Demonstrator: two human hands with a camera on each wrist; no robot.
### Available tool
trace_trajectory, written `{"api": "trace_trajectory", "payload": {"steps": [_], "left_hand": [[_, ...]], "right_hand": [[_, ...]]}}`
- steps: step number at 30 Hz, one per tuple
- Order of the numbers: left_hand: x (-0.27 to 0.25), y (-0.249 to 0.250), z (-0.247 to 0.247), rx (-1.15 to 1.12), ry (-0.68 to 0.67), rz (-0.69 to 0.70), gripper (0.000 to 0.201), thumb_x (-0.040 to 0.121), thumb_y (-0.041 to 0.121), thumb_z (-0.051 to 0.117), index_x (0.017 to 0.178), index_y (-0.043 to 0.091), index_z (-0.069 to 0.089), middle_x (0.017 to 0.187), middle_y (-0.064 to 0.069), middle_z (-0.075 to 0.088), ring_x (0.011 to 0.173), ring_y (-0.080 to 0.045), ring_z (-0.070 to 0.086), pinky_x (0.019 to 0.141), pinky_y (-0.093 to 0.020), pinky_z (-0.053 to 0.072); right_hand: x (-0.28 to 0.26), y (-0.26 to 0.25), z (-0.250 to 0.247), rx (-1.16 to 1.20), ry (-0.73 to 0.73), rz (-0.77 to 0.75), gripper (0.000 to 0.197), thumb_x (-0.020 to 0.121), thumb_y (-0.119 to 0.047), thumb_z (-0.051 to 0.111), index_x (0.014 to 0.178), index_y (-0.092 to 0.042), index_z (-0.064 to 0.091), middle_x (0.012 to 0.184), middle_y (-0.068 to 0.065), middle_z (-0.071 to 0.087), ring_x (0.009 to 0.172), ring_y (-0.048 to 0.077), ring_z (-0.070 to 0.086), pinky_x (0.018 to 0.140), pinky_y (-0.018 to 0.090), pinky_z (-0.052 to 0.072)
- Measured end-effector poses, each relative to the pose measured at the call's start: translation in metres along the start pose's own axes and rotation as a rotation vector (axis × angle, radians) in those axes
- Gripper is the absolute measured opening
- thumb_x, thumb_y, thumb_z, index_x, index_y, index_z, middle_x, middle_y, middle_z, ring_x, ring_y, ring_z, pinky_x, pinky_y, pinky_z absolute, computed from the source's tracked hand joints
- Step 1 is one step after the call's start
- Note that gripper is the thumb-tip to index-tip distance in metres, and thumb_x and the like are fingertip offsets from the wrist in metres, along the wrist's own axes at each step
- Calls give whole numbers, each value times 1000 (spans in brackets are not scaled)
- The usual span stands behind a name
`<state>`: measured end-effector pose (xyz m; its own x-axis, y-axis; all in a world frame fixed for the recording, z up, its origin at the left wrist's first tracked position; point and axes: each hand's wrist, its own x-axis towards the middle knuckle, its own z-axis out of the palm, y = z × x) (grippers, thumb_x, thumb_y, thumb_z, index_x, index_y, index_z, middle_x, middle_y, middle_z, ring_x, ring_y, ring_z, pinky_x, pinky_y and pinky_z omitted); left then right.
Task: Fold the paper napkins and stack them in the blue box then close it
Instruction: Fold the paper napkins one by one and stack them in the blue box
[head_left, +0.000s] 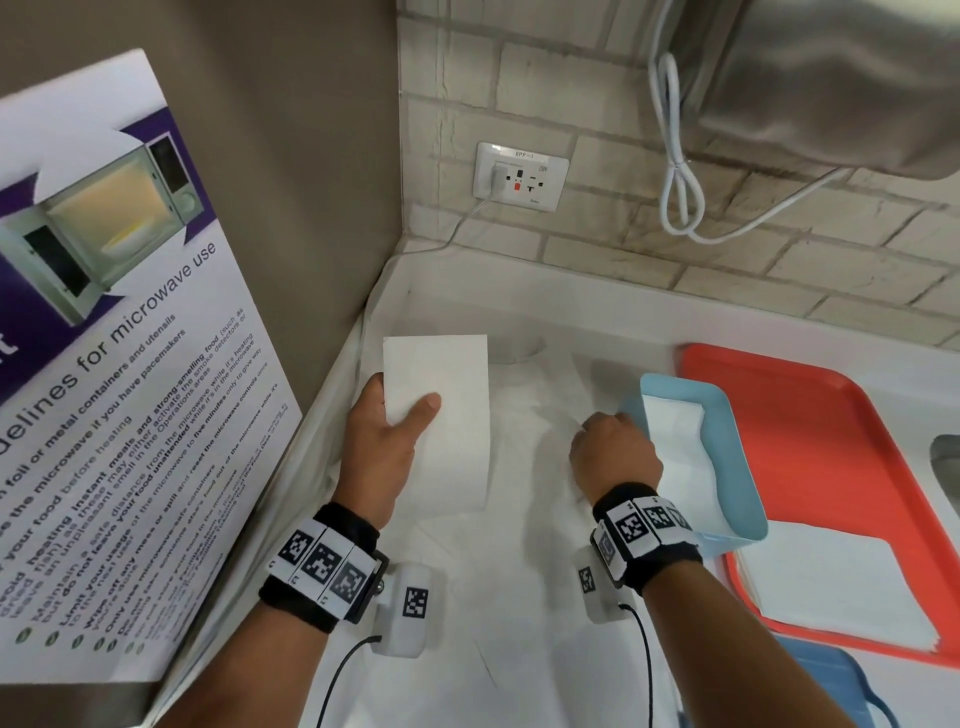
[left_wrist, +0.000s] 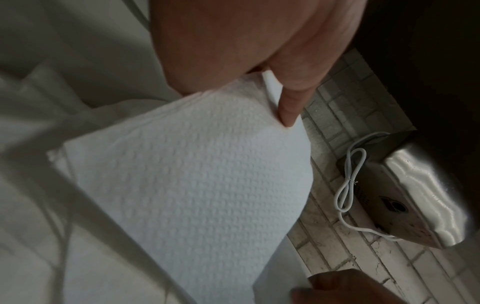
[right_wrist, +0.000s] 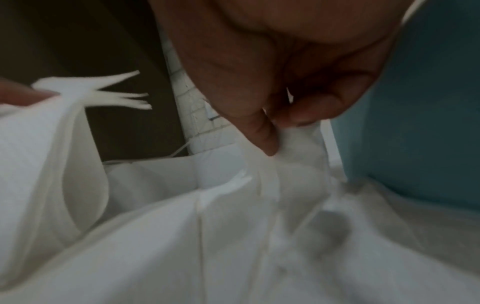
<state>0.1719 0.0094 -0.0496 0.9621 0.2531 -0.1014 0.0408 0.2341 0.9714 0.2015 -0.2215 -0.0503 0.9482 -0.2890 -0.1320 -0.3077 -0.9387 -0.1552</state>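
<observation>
Left hand (head_left: 382, 441) pinches folded napkin (head_left: 441, 415), thumb on top, lifted off the bench near its back-left corner, likely for transfer. Right hand (head_left: 615, 457), fingers curled, grips tilted blue box (head_left: 737, 457) near wall, probably steadying it. Red tray (head_left: 841, 431) holds unfolded napkins (head_left: 841, 587).

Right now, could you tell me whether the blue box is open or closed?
Open. The blue box has no lid on it, and folded napkins show inside; the right hand holds its near wall, tilting it.
</observation>
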Motion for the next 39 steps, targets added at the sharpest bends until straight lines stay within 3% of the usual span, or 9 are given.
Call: {"api": "trace_trajectory", "payload": {"steps": [8, 12, 15, 18, 22, 25, 29, 32, 39], "left_hand": [[12, 8, -5, -19, 11, 35, 27, 96, 4, 69, 121, 13, 64, 118, -3, 76, 109, -20, 72, 92, -34, 58], [19, 14, -8, -23, 34, 44, 27, 96, 5, 70, 120, 15, 63, 120, -6, 75, 113, -25, 71, 103, -48, 55], [21, 20, -9, -22, 38, 33, 30, 97, 7, 69, 125, 12, 62, 120, -6, 75, 111, -25, 71, 103, -52, 54], [17, 25, -9, -13, 15, 45, 33, 97, 17, 72, 128, 13, 62, 122, -8, 73, 113, -26, 71, 104, -58, 53], [10, 37, -5, -14, -109, 8, 71, 71, 56, 78, 123, 11, 61, 108, 0, 73, 104, -17, 70, 93, -34, 56], [11, 37, -3, 98, -133, 41, 35, 94, 14, 73, 126, 6, 58, 101, 6, 69, 98, -12, 70, 74, -8, 50], [7, 36, -6, -23, -204, 10, 45, 85, 27, 78, 124, 10, 62, 120, -10, 74, 109, -29, 69, 99, -49, 55], [4, 34, -3, -47, -323, 0, 41, 92, 18, 73, 130, 12, 61, 125, -10, 73, 111, -29, 70, 95, -50, 57], [-6, 26, 5, -119, -336, -12, 74, 87, 19, 78, 140, 56, 42, 126, -10, 73, 112, -28, 72, 89, -46, 61]], "right_hand": [[-21, -14, -58, 234, 550, -234, 20, 92, -31, 65, 103, -17, 75, 107, 8, 68, 104, 38, 53, 78, 44, 41], [-24, -19, -100, 742, 391, -426, 11, 98, -32, 62, 94, -22, 64, 78, -11, 64, 75, 16, 56, 66, 34, 38], [-36, -24, -133, 1068, 238, -518, 9, 96, -33, 67, 91, -25, 66, 90, -4, 73, 84, 18, 68, 76, 46, 55], [-51, -28, -157, 1258, -72, -649, 6, 91, -20, 68, 93, -14, 67, 91, 1, 75, 81, 15, 69, 73, 31, 57], [-55, -35, -152, 1275, -321, -650, 15, 81, -17, 71, 94, -12, 66, 89, 2, 74, 76, 16, 69, 67, 29, 55], [-50, -36, -137, 1144, -333, -600, 23, 79, -25, 75, 88, -5, 67, 85, 11, 71, 76, 24, 63, 73, 40, 48], [-52, -35, -132, 1044, -550, -668, 12, 81, -21, 73, 86, -10, 74, 86, 5, 74, 80, 18, 65, 78, 34, 49], [-48, -42, -125, 1040, -568, -649, 13, 84, -6, 74, 96, -1, 71, 88, 3, 74, 80, 14, 69, 76, 24, 56], [-32, -45, -107, 1057, -393, -429, 36, 73, 0, 85, 98, -13, 63, 75, -1, 60, 62, 7, 57, 55, 19, 47]]}}
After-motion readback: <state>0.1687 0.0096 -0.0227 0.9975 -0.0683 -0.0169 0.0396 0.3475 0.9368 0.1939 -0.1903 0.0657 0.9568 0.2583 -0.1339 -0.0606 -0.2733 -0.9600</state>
